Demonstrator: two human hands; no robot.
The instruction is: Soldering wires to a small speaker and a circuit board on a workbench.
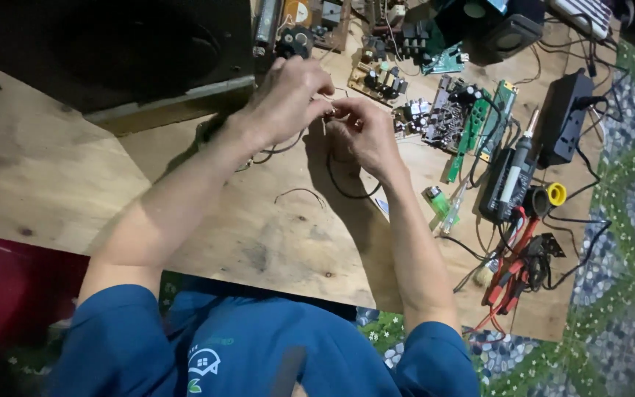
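Left hand [284,99] and right hand [361,132] met over bare plywood surface [273,235], fingers of both pinched shut on thin black wire [343,190], slack looping down to surface; green circuit boards [472,121] lay near, right

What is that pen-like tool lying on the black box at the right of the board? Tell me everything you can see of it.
The soldering iron is a slim tool with a dark grip, a pale band in the middle and a thin metal tip pointing up and away. It lies slanted on a black box on the wooden board, untouched by either hand. A yellow ring sits just to its right, beside it.
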